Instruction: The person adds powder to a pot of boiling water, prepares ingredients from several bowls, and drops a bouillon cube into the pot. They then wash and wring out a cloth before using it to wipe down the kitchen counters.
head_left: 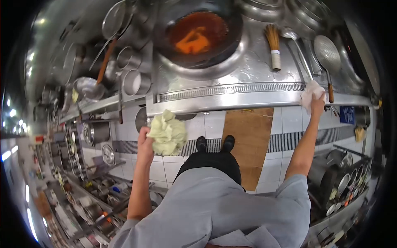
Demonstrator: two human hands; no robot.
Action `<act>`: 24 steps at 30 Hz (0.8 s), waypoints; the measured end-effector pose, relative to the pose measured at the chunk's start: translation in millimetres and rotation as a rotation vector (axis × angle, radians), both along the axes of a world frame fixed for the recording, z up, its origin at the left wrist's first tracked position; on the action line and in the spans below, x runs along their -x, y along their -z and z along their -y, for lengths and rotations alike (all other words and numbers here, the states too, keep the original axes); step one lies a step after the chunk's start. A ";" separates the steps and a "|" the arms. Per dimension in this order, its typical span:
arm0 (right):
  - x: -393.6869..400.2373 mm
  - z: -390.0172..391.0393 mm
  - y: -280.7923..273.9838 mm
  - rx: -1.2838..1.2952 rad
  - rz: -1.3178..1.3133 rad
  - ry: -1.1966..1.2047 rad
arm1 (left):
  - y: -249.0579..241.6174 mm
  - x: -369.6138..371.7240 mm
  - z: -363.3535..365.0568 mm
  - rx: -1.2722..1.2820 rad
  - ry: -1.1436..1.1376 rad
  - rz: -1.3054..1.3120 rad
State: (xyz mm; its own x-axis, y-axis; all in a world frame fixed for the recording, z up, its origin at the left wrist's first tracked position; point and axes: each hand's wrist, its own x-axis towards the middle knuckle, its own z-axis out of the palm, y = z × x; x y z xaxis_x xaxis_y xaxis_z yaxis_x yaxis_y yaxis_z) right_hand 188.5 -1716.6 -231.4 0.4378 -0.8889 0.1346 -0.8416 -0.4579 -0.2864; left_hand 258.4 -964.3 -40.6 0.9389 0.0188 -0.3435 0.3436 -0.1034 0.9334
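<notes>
My left hand is closed on a crumpled pale green cloth, held in front of the stove's edge. A whitish cloth is bunched in my closed right hand at the counter's front rim. The handle of a steel ladle runs down into that cloth; whether I grip the handle through it is hidden. Just right of this hand lies a perforated skimmer with a wooden handle end. Ahead, a dark wok on the burner holds reddish-brown liquid with an orange patch.
A bamboo brush lies on the steel counter. Metal pots, strainers and a pan crowd the left side. Shelves of cookware stand behind me. A brown board lies on the tiled floor.
</notes>
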 end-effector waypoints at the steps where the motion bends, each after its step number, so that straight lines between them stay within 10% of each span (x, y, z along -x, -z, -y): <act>1: 0.0 -9.5 -2.3 0.008 -0.005 -0.013 | -1.0 -0.4 3.6 0.058 -0.002 -0.010; 6: 2.2 -64.2 -38.9 0.236 0.013 0.007 | -11.1 -7.2 21.1 0.307 0.088 -0.090; 8: -3.0 -132.5 -37.7 0.389 0.178 -0.379 | -18.9 -3.6 32.6 0.355 0.127 -0.137; 10: -15.9 -290.9 -132.6 -0.714 0.362 -0.547 | -17.5 4.3 33.4 0.431 0.205 -0.164; 11: -17.0 -333.9 -136.1 -0.814 0.165 -1.045 | -8.6 7.3 30.2 0.483 0.265 -0.165; 12: -4.0 -396.2 -122.9 -1.481 0.615 -1.123 | 3.8 9.0 25.6 0.536 0.331 -0.166; 14: 16.7 -494.1 -129.4 -1.757 0.567 -0.771 | 43.5 -1.2 5.0 0.216 0.733 -0.037; 18: 39.2 -562.0 -124.5 -0.797 0.669 -0.958 | 14.6 27.9 19.2 -0.064 0.909 -0.014; 19: 45.7 -551.6 -143.2 -0.713 0.588 -0.992 | -17.7 37.9 44.2 -0.293 0.866 -0.095; 21: 69.5 -526.9 -193.6 -0.572 0.553 -0.949 | 86.4 13.2 19.4 -0.372 0.777 0.369; 24: 116.5 -501.3 -234.9 -0.451 0.549 -0.785 | 43.8 -0.2 53.4 -0.223 0.771 0.316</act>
